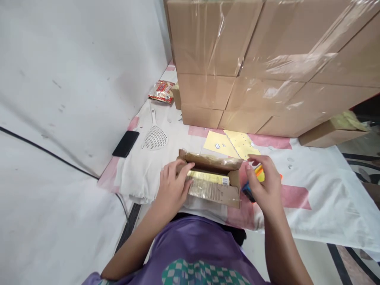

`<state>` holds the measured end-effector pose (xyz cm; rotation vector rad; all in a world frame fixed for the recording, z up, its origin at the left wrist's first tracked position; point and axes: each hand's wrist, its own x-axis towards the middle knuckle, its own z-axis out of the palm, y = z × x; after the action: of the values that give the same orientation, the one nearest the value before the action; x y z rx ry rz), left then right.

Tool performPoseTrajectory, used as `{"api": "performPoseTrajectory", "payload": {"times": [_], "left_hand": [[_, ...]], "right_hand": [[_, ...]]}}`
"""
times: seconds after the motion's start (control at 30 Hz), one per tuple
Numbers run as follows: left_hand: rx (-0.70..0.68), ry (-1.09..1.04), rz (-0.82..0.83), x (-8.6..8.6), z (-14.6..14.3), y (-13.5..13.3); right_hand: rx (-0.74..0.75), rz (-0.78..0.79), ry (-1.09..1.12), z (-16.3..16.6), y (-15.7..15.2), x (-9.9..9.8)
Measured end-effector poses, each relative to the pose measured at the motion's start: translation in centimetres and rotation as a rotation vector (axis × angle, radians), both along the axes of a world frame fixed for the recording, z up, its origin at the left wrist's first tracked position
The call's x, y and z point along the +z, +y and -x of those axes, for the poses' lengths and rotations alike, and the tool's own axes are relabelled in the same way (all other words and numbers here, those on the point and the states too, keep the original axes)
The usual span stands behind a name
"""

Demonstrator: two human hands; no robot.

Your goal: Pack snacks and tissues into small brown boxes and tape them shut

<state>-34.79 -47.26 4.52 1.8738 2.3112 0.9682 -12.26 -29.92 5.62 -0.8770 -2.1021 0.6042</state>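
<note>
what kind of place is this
Likely a storeroom or home packing corner: film-wrapped stacked cartons, a cloth spread on the floor, a small open box held by the left hand, an orange object in the right hand.

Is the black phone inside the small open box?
No, the black phone lies on the cloth left of the white skimmer, well apart from the small open box.

Both bare forearms reached forward from the body, elbows bent and wrists angled in toward each other. The left hand lay palm down with its back to the camera, its fingers bent and pointing right, the thumb hidden so its grip could not be judged. The right hand stood apart from it, knuckles up, curled inward and closed.
</note>
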Motion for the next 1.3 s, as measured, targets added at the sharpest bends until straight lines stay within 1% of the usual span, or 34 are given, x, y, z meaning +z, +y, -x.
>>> {"api": "performPoseTrajectory", "payload": {"times": [0.03,0.07,0.1,0.17,0.23,0.33,0.43,0.47,0.5,0.53,0.57,0.6,0.63,0.67,0.7,0.73,0.8,0.83,0.87,0.9,0.97,1.1,1.2,1.3], "left_hand": [[0.053,0.048,-0.01,-0.1,-0.1,0.1],[0.083,0.092,-0.023,-0.1,-0.2,0.3],[0.078,0.125,-0.026,-0.1,-0.3,0.4],[0.001,0.164,-0.014,-0.1,-0.2,0.4],[-0.088,0.16,0.029,0.1,-0.1,0.4],[-0.135,0.137,0.102,0.3,-0.2,0.4],[-0.144,0.188,0.172,0.4,-0.4,0.5],[-0.149,0.215,0.195,0.3,-0.5,0.5],[-0.152,0.246,0.216,0.3,-0.6,0.5],[-0.15,0.277,0.23,0.1,-0.8,0.6],[-0.147,0.304,0.238,0.0,-0.9,0.6],[-0.14,0.323,0.24,-0.2,-1.0,0.6],[-0.132,0.333,0.24,-0.4,-1.1,0.7],[-0.125,0.335,0.237,-0.7,-1.2,0.8],[-0.115,0.334,0.226,-1.0,-1.2,0.9],[-0.096,0.335,0.207,-1.4,-1.3,1.2],[-0.058,0.347,0.157,-2.2,-1.1,2.1],[-0.046,0.356,0.129,-2.5,-0.9,2.6],[-0.041,0.361,0.102,-2.8,-0.7,3.2],[-0.046,0.363,0.082,-3.0,-0.4,3.8],[-0.064,0.351,0.064,-3.1,0.3,4.8],[-0.056,0.346,0.077,-2.4,0.5,5.3],[-0.018,0.375,0.024,-2.3,-0.9,4.8],[0.025,0.363,-0.141,-2.7,-3.2,4.2]], "right_hand": [[-0.03,-0.005,0.029,-0.1,0.2,-0.4],[-0.008,0.002,0.034,-0.2,0.4,-0.8],[0.054,0.014,0.031,-0.1,0.5,-1.1],[0.2,0.025,0.016,0.1,0.6,-1.7],[0.289,0.006,-0.057,0.2,0.5,-2.1],[0.305,-0.007,-0.227,-0.2,-0.1,-2.4],[0.259,-0.031,-0.27,-1.4,-0.9,-2.5],[0.196,-0.058,-0.244,-2.0,-1.1,-2.5],[0.082,-0.092,-0.193,-2.8,-1.2,-2.5],[-0.08,-0.126,-0.118,-3.7,-1.1,-2.8],[-0.274,-0.148,-0.022,-4.7,-1.0,-3.1],[-0.468,-0.141,0.087,-5.7,-0.8,-3.7],[-0.631,-0.095,0.205,-6.6,-0.5,-4.4],[-0.737,-0.003,0.322,-7.5,-0.2,-5.3],[-0.779,0.127,0.43,-8.2,0.1,-6.3],[-0.762,0.274,0.518,-8.6,0.3,-7.3],[-0.606,0.539,0.587,-8.8,0.7,-9.4],[-0.516,0.617,0.564,-8.6,0.8,-10.2],[-0.442,0.654,0.518,-8.4,0.9,-11.0],[-0.389,0.664,0.473,-8.1,1.0,-11.5],[-0.329,0.665,0.433,-7.9,1.1,-12.4],[-0.258,0.707,0.53,-8.2,1.0,-13.2],[-0.288,0.679,0.583,-8.1,0.1,-13.2],[-0.343,0.603,0.655,-6.9,-1.5,-12.2]]}}
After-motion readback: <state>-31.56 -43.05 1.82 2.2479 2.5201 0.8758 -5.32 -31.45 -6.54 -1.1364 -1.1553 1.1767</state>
